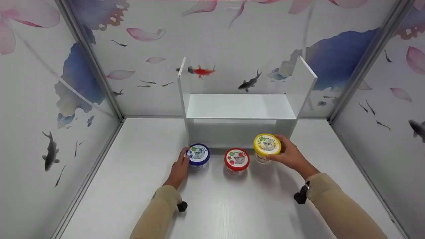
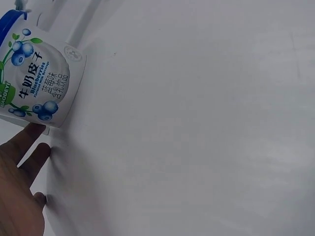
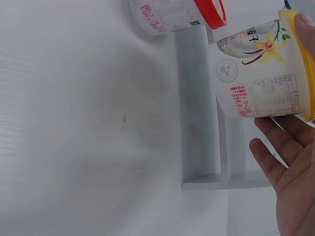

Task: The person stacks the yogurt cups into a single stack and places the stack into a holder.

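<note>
A white tub with a blue lid and blueberry print (image 1: 198, 153) stands left of centre. My left hand (image 1: 178, 169) is at its left side, the fingertips touching it, and in the left wrist view the visible fingers (image 2: 35, 164) are fairly straight. My right hand (image 1: 294, 156) grips a yellow-lidded tub with a vanilla-flower print (image 1: 266, 145), thumb and fingers around the lid and upper wall. In the right wrist view this tub (image 3: 261, 73) appears raised off the table. Between the two is a red-lidded tub (image 1: 236, 158), untouched.
Behind the tubs stands a white two-level shelf (image 1: 240, 106) with upright side panels. The white table (image 1: 219, 205) is enclosed by panels printed with fish and petals (image 1: 212, 39).
</note>
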Demonstrator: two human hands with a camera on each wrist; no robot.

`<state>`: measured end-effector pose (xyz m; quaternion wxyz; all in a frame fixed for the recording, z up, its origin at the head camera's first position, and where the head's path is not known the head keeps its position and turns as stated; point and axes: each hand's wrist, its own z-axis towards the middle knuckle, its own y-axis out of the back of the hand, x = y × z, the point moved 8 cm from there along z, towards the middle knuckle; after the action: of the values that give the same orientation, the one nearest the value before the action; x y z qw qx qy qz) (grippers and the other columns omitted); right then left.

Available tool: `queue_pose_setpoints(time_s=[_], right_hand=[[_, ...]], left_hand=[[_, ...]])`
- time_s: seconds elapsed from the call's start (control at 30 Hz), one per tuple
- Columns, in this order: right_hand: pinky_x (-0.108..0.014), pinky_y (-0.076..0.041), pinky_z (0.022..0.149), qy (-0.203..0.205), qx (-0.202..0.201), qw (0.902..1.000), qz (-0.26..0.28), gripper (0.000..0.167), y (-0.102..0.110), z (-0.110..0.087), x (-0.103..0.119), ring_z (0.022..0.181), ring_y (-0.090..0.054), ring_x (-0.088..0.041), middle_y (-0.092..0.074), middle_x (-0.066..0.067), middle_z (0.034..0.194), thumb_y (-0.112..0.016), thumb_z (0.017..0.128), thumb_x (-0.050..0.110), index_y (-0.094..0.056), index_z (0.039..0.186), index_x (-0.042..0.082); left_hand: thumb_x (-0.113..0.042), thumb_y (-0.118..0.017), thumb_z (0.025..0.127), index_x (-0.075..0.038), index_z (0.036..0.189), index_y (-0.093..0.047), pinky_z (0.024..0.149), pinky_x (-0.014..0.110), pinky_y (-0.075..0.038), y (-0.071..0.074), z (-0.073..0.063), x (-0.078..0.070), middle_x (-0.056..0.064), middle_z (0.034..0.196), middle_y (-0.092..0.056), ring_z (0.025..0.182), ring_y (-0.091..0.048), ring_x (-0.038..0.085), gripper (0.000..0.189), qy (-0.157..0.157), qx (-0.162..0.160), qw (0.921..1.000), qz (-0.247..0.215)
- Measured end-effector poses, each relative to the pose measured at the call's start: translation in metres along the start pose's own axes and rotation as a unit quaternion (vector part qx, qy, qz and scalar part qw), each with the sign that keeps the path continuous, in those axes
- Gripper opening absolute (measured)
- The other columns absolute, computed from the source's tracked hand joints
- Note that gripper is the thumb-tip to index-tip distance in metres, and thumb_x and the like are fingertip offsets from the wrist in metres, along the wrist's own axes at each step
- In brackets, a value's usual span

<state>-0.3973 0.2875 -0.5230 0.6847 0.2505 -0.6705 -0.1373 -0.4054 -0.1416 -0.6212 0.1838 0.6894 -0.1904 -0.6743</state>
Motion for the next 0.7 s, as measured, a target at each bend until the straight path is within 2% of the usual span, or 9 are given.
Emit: queue_pose_setpoints(time_s=[0.43, 0.7], right_hand=[[-0.05, -0.046, 0.108, 0.023, 0.001, 0.9997, 0.0, 0.112, -0.005, 0.005, 0.017, 0.128, -0.054, -0.035, -0.048, -0.017, 0.145, -0.092, 0.07, 0.046, -0.03, 0.154, 0.007], [-0.049, -0.048, 0.106, 0.032, 0.002, 0.9995, 0.0, 0.11, -0.011, 0.01, 0.027, 0.125, -0.056, -0.033, -0.05, -0.016, 0.142, -0.092, 0.07, 0.047, -0.031, 0.153, 0.007]], left_hand=[[-0.046, -0.031, 0.11, -0.036, 0.154, -0.033, 0.114, 0.064, -0.029, 0.0, 0.0, 0.002, 0.015, 0.154, -0.047, 0.138, -0.04, 0.05, 0.046, 0.006, -0.007, 0.9999, 0.009], [-0.052, -0.029, 0.109, -0.04, 0.154, -0.03, 0.116, 0.064, -0.026, -0.001, -0.001, 0.003, 0.011, 0.155, -0.046, 0.141, -0.037, 0.048, 0.047, 0.011, 0.004, 0.9999, 0.01]])
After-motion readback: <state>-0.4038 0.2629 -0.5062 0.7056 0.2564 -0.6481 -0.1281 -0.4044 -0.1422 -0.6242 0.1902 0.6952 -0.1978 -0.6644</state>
